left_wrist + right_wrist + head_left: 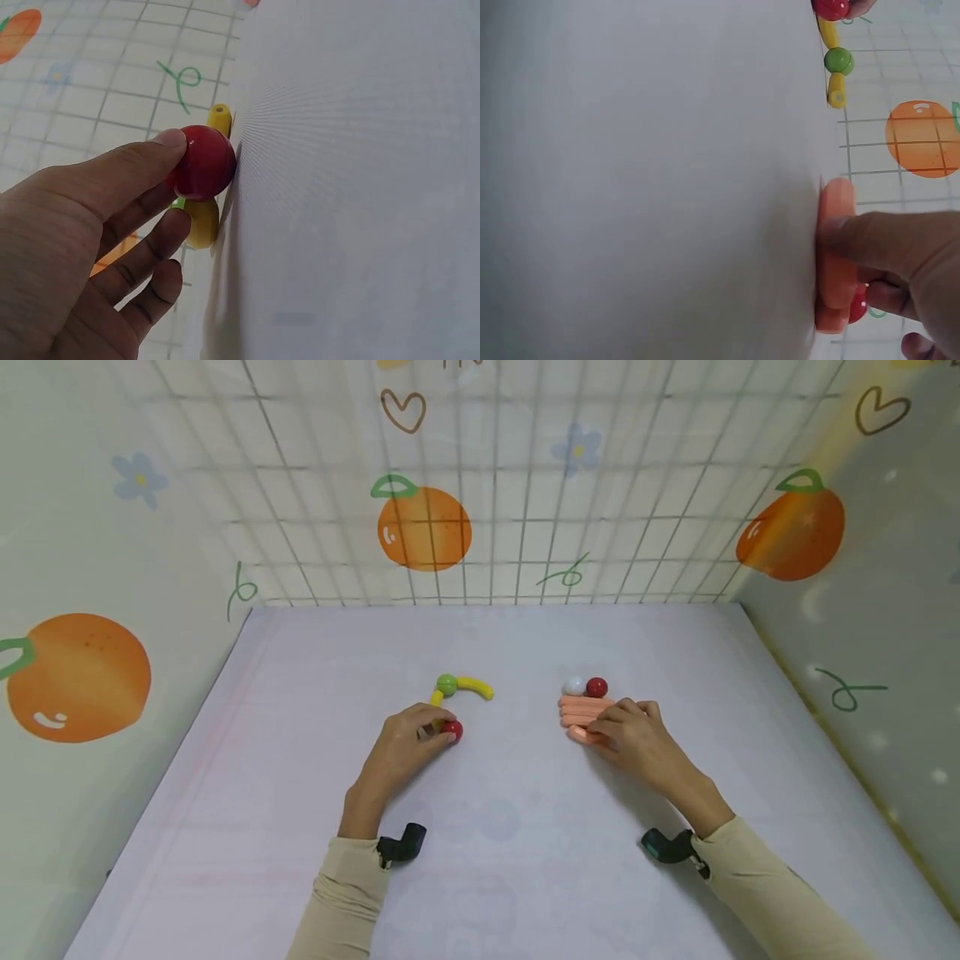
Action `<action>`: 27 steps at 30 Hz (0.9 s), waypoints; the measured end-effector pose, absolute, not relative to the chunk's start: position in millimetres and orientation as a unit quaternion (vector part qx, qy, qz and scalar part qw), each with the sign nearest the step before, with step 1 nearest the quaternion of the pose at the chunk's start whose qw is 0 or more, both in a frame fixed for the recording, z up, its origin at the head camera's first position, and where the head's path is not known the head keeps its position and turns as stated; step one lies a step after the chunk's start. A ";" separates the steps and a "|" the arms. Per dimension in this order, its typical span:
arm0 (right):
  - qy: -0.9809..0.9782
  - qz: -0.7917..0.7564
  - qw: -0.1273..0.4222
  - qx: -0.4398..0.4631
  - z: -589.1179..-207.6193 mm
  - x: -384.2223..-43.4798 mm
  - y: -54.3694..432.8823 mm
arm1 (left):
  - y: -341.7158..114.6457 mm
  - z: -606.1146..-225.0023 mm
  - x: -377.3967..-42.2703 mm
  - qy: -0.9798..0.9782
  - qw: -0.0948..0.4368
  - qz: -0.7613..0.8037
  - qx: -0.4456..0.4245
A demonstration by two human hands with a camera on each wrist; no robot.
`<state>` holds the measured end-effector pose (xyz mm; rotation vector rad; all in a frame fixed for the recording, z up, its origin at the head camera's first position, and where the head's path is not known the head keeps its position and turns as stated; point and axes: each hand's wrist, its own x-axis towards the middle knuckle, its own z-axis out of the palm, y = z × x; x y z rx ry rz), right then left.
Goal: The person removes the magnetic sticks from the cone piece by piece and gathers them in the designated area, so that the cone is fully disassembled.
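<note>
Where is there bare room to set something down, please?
The pale surface is bare between the left hand and right hand, and left of the left hand. It's crowded where pink sticks, white ball and loose red ball cluster, and around the pinched red ball, green ball and yellow pieces.

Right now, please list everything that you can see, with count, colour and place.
Pink sticks: at least four, pink, right of centre
White round piece: one, white, beyond the pink sticks
Red ball: one, red, right of that piece
Second red ball: one, red, pinched by the left hand
Green ball: one, green, left of centre
Yellow pieces: two, yellow, beside the green ball
Table: one, whitish, under these
Curtain: count unclear, white, orange-printed, back and sides
Wrist cameras: two, black, at wrists
Sleeves: two, beige, on forearms
Left hand: one, bare, left of centre
Right hand: one, bare, holding the nearest pink stick
</note>
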<state>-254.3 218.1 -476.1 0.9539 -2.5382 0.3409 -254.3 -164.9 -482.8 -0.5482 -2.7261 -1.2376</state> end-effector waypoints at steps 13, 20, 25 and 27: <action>-0.913 0.151 0.188 0.330 -469.8 -248.9 210.5 | -149.9 -486.0 -246.1 -0.888 0.024 -0.423 -0.177; -0.886 0.194 0.209 0.367 -461.6 -244.0 183.3 | -139.2 -489.5 -242.1 -0.873 0.021 -0.439 -0.210; -0.888 0.223 0.170 0.365 -453.1 -248.0 159.1 | -143.9 -488.0 -246.4 -0.892 0.087 -0.386 -0.216; -0.892 0.232 0.150 0.357 -451.0 -250.5 149.1 | -146.2 -487.4 -248.5 -0.900 0.098 -0.365 -0.217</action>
